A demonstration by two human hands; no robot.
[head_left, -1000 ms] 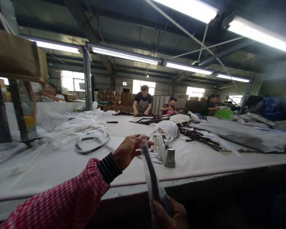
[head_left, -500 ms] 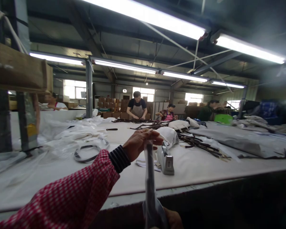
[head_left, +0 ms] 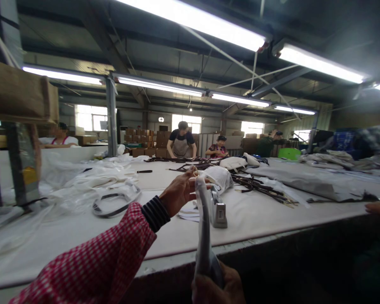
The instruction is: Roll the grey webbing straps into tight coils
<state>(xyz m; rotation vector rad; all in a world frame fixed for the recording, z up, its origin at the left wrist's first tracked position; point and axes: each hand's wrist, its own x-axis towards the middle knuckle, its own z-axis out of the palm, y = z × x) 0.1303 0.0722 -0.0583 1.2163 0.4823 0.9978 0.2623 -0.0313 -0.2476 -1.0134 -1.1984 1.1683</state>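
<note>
grey strap point(head_left: 204, 228) in clenched right hand point(head_left: 223, 283), left hand point(head_left: 182, 191) at top, its grip unclear

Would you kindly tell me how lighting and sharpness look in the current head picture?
Head view: long white ceiling tubes blown out, milky haze at the upper right. Same head view: space below the white-covered table in deep shadow, the grey strip in translucent plastic slightly soft.

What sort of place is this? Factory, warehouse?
Probably a factory workshop: brown cardboard boxes stacked at the back, a long white-covered worktable bearing dark strap-like strips, and a long white tube light under a metal-framed roof.
</note>
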